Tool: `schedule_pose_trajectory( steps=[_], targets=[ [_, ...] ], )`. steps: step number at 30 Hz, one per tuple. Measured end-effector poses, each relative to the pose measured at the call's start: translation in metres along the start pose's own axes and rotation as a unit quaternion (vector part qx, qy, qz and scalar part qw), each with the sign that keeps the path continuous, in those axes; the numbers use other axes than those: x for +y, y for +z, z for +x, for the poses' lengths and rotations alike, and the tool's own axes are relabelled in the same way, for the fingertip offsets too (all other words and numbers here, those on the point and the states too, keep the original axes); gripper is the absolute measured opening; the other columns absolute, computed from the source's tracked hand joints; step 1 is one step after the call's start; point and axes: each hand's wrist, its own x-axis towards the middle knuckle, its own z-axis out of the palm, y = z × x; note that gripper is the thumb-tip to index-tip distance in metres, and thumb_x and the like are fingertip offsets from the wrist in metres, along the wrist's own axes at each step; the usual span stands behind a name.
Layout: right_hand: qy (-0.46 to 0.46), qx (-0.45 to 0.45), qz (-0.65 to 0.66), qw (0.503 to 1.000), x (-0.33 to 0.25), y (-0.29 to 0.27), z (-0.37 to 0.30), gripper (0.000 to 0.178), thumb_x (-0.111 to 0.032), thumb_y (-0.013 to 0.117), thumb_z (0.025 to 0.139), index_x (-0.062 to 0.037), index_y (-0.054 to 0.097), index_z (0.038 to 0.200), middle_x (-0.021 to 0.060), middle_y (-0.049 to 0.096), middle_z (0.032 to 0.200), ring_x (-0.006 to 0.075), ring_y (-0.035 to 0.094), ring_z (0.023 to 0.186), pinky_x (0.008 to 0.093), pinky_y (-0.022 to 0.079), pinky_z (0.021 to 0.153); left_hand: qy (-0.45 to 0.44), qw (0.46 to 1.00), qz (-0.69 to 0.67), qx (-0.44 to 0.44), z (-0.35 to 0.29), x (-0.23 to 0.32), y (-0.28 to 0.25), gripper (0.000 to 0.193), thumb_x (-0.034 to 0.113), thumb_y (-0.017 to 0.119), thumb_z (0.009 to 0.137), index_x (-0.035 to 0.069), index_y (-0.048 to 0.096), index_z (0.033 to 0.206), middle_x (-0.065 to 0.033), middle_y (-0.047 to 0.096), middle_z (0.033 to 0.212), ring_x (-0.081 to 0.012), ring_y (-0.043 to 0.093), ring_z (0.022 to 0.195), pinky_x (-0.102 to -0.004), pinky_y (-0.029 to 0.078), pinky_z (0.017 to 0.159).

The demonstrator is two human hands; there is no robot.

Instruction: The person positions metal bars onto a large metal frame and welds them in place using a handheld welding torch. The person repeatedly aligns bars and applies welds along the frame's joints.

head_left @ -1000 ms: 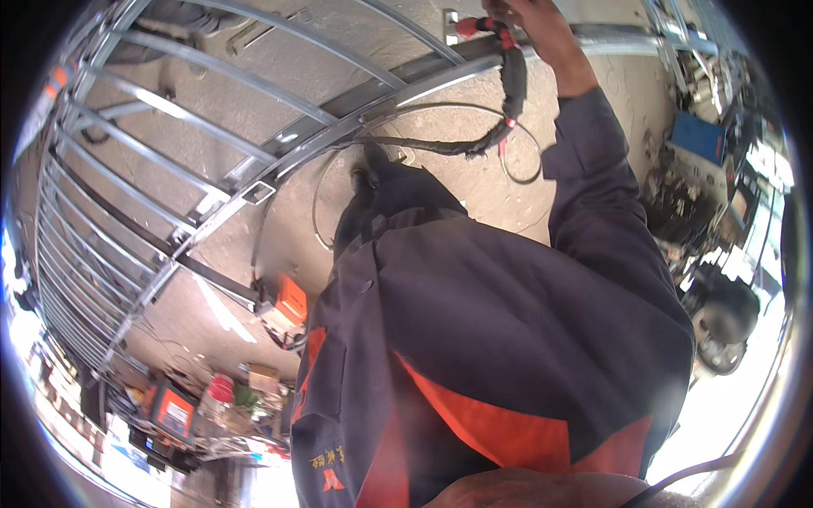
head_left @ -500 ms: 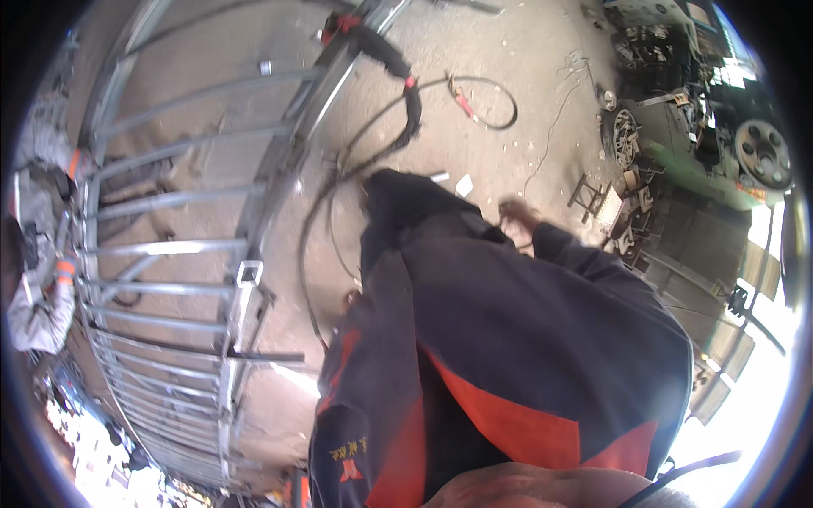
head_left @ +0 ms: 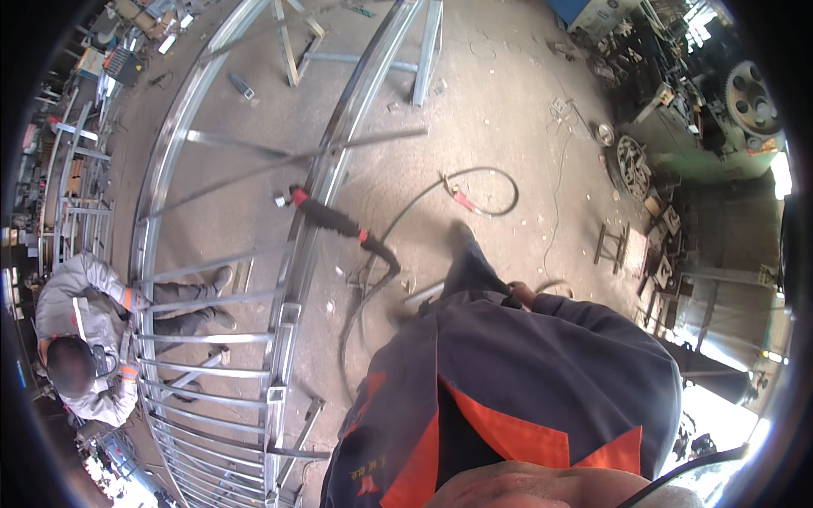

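Observation:
My right hand (head_left: 522, 295) hangs beside my thigh at the right edge of my dark jacket. It is small in the picture, and how its fingers are held does not show. Hidden behind my jacket, my left hand is out of sight. Ahead of me a black-wrapped cable (head_left: 330, 219) with red bands lies over the near rail of a long metal frame (head_left: 284, 347). Its thinner dark tail curves down to the floor close to my left side. One of my legs (head_left: 471, 264) reaches forward on the floor.
Across the frame a co-worker (head_left: 80, 334) in grey sits with both hands near its far rail. A looped cable with a red clamp (head_left: 462, 200) lies on the floor ahead. Machinery with a large wheel (head_left: 752, 100) and a small stool (head_left: 608, 245) stand to the right.
My view has shifted, so the frame's far part and the whole co-worker now show. My left hand, partly visible before, has gone from sight. My leg now stretches further forward.

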Motion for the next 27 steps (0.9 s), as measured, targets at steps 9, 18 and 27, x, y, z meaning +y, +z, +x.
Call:
schedule_pose_trajectory(
  steps=[9,18,27],
  targets=[
    [-0.114,-0.024,0.048,0.992,-0.040,-0.225,0.160,0.018,-0.020,0.074,0.079,-0.0114,0.072,0.095,0.0012,0.072,0.091,0.0210,0.070,0.088,0.0359,0.057,0.073,0.018,0.998,-0.034,0.044,0.016,0.206,0.131,0.048,0.039,0.061,0.101,0.000,0.063,0.129,-0.0142,0.069,0.114,-0.0273,0.066,0.102,-0.0396,0.051,0.088],
    [-0.101,0.102,0.245,0.959,-0.218,-0.361,0.161,0.035,-0.022,0.063,0.097,-0.0018,0.066,0.125,0.0061,0.068,0.089,0.0167,0.064,0.075,0.0338,0.052,0.065,0.031,0.997,-0.055,0.042,0.033,0.327,0.185,0.048,0.038,0.061,0.101,0.000,0.063,0.130,-0.0148,0.069,0.115,-0.0281,0.065,0.104,-0.0398,0.051,0.090],
    [-0.252,0.266,0.122,0.922,-0.454,-0.503,0.229,0.040,-0.028,0.065,0.098,-0.0039,0.067,0.130,0.0111,0.074,0.094,0.0181,0.070,0.080,0.0344,0.055,0.073,-0.023,0.999,-0.034,0.033,0.077,0.369,0.161,0.048,0.038,0.061,0.101,0.000,0.062,0.131,-0.0153,0.069,0.117,-0.0289,0.065,0.106,-0.0401,0.051,0.091]
  ],
)
